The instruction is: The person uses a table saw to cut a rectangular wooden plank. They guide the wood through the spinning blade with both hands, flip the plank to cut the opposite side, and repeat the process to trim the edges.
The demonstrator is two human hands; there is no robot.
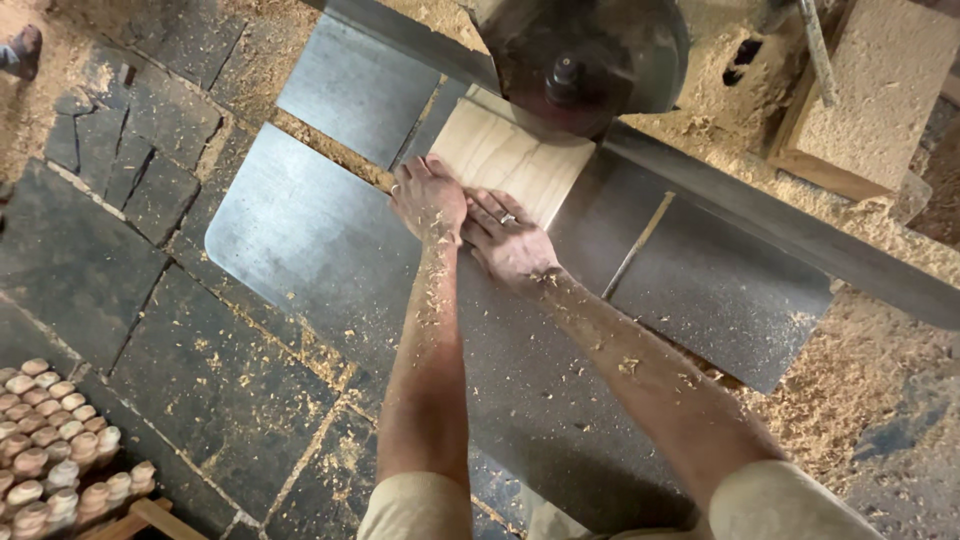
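A pale wooden block [505, 155] lies flat on the grey metal saw table [300, 240], its far end under the round blade guard [585, 55]. My left hand [428, 198] presses on the block's near left corner, fingers bent over the edge. My right hand [508, 238], with a ring on one finger, lies flat on the block's near edge beside the left hand. Both forearms are flecked with wood chips. The blade itself is hidden behind the guard.
A long metal fence [780, 225] runs diagonally behind the block. Sawdust is heaped at the upper right around a rough wooden block [865, 95]. Several turned wooden pieces [55, 445] are stacked at the lower left. A dark stone floor [120, 180] lies left.
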